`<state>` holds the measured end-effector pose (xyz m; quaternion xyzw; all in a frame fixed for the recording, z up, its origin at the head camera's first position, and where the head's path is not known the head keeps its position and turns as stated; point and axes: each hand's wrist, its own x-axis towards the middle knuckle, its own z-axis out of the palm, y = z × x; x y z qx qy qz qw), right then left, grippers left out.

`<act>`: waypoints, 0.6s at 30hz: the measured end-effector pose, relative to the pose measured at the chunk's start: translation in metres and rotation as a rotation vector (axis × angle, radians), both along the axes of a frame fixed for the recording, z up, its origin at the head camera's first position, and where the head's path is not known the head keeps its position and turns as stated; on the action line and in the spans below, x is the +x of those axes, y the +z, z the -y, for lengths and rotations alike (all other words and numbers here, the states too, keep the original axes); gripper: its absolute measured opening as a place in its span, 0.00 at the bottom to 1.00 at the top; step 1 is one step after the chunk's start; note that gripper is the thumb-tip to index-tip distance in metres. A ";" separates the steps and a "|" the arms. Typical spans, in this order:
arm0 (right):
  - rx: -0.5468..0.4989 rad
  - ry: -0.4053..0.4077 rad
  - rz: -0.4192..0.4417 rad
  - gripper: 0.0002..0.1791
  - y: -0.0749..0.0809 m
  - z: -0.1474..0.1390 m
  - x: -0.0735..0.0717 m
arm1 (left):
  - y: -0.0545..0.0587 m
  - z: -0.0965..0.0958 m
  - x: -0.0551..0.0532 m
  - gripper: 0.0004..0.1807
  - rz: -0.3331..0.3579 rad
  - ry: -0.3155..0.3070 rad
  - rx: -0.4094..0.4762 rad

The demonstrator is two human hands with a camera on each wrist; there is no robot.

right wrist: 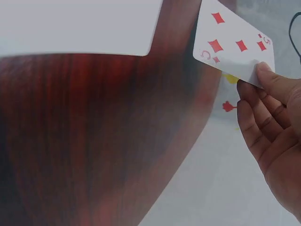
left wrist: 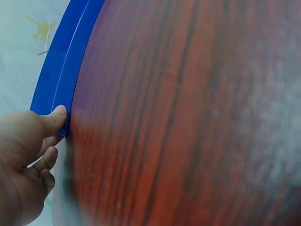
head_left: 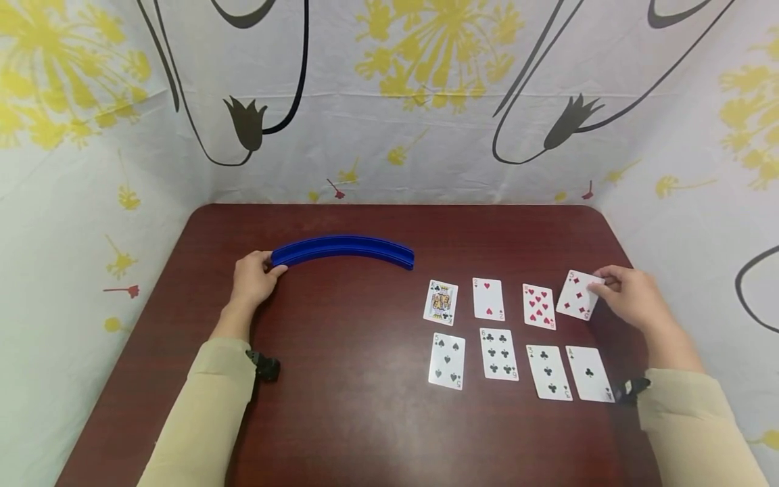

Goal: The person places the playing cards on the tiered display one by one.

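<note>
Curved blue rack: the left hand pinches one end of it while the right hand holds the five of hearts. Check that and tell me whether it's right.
One thing is wrong: the right hand holds the five of diamonds, not hearts, as the right wrist view shows. The left hand does pinch one end of the curved blue rack.

High head view, close wrist views

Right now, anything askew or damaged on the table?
Slightly askew: the five of diamonds, pinched in the right hand, is angled unlike the heart card beside it. In the near row, the three of clubs and ace of clubs sit closest together. No damage shows.
</note>
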<state>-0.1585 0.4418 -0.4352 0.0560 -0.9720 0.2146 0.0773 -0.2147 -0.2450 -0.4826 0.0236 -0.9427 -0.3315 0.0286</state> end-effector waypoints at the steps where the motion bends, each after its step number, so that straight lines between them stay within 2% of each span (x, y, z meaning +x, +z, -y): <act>1: -0.005 -0.001 -0.010 0.09 0.002 0.001 0.000 | 0.000 0.000 0.000 0.23 0.000 0.003 0.005; 18: -0.066 -0.029 -0.125 0.10 0.028 0.027 -0.007 | -0.001 0.000 0.001 0.22 -0.017 0.001 0.009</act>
